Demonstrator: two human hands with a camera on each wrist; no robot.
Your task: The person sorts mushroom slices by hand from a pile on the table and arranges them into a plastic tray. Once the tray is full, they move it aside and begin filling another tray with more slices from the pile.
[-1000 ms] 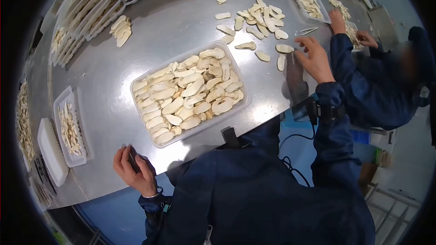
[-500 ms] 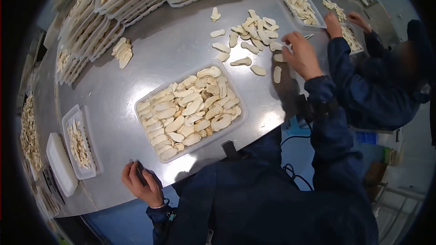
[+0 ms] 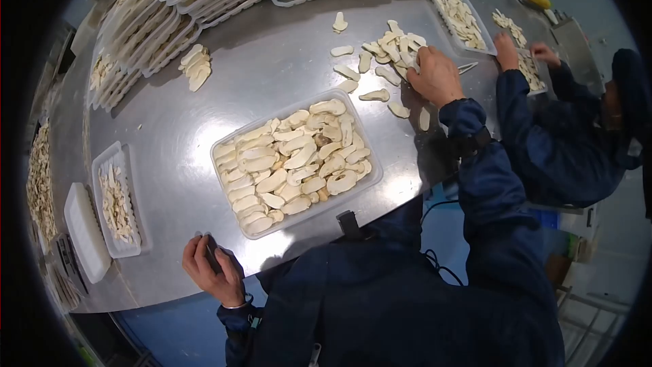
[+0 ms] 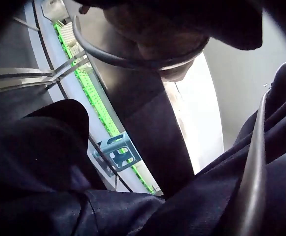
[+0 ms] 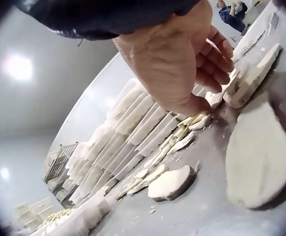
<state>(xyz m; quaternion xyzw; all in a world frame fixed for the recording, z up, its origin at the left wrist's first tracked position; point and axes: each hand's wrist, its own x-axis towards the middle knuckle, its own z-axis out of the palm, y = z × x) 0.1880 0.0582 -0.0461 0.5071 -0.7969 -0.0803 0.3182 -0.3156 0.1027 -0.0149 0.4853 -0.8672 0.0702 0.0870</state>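
In the head view my right hand (image 3: 436, 78) is at the right side of a loose pile of pale mushroom slices (image 3: 390, 47). Its fingers are loosely bent. The right wrist view has the thumb of this hand (image 5: 170, 64) low beside pale slices, apart from the fingers; whether it touches one is unclear. My left hand (image 3: 214, 273) rests at the table's front edge, fingers relaxed, with a dark patch between thumb and fingers that I cannot identify. Between the hands lies a clear tray (image 3: 377, 175) filled with overlapping slices (image 3: 272, 180).
Stacked trays (image 3: 224, 3) line the back left. A small slice cluster (image 3: 195, 68) lies before them. At left are a part-filled tray (image 3: 139, 245) and a white lid-like piece (image 3: 87, 231). Another person's hands (image 3: 506, 52) work at the right, near tweezers (image 3: 466, 68) and a filled tray (image 3: 492, 47).
My right hand has moved left and lowered to the edge of the pile, covering some slices. My left hand stays at the table's edge. The head view has shifted slightly.
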